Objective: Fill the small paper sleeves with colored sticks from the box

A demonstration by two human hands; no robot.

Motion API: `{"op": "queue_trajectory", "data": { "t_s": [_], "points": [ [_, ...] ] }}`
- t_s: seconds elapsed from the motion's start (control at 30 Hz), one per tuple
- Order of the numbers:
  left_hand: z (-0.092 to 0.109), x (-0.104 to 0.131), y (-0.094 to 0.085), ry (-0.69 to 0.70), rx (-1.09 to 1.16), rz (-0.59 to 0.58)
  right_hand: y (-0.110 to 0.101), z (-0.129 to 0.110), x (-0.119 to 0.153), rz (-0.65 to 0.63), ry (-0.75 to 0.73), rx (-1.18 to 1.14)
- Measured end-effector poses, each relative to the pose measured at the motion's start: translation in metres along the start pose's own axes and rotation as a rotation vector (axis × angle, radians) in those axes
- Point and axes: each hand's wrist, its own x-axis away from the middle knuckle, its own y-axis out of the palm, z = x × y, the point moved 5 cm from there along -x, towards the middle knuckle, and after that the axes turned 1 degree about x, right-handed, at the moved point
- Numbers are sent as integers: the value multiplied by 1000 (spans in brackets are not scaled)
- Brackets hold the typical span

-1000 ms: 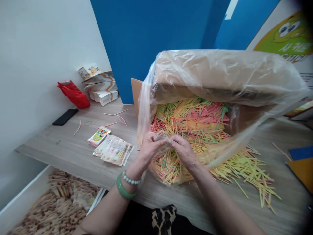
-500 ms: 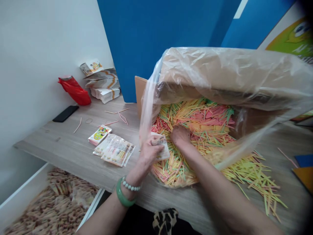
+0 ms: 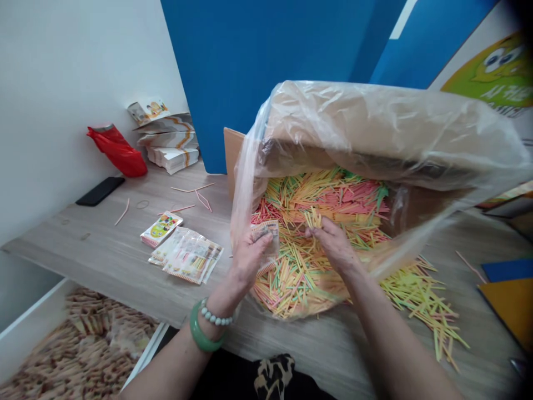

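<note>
My left hand point(image 3: 249, 256) pinches a small clear printed packet point(image 3: 270, 244) at the near left edge of the lined box. A bunch of thin yellow sticks point(image 3: 312, 218) stands up from the closed fingers of my right hand point(image 3: 333, 240), which is just above the heap. Beneath both hands lies a mass of thin coloured sticks point(image 3: 291, 280), yellow, green, pink and orange. It fills a cardboard box lined with a clear plastic bag point(image 3: 375, 108). Several flat printed packets point(image 3: 191, 258) overlap on the table left of my left hand, beside a stack of printed cards point(image 3: 161, 226).
Loose sticks point(image 3: 428, 305) spill over the table right of the box. A black phone point(image 3: 100, 191), a red bag point(image 3: 119, 153) and stacked cartons point(image 3: 172, 158) are at the back left. Below the table's left edge, a white bin point(image 3: 33, 311) holds many small brownish pieces.
My right hand has risen out of the heap with a bunch of sticks in its fingers. My left hand keeps hold of the packet. The view has shifted slightly to the right.
</note>
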Motion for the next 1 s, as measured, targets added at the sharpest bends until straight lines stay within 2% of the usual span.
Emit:
{"op": "queue_trajectory", "data": {
  "t_s": [0.13,0.2,0.27,0.33,0.43,0.63,0.7,0.77,0.87,1.0],
  "points": [
    [9,-4,35,204,-147,-178,17,-12,22,-126,-53,-222],
    [5,-5,54,279,-263,-289,29,-14,27,-177,-99,-227],
    [-1,-6,66,334,-375,-332,37,-11,30,-176,-152,-165],
    [-8,-7,69,328,-438,-323,42,-5,32,-171,-178,-118],
    [-11,-7,64,291,-381,-313,46,8,34,-167,-106,-169],
    [-12,0,66,322,-430,-507,53,24,37,-46,-15,-319],
    [-10,-2,63,271,-338,-479,55,26,40,-53,9,-297],
    [-5,-7,52,200,-164,-353,54,25,43,-63,37,-293],
    [0,-10,31,101,-2,-162,47,23,47,-6,89,-396],
    [-10,-2,12,-63,0,-127,28,17,45,88,71,-475]
  ]
}}
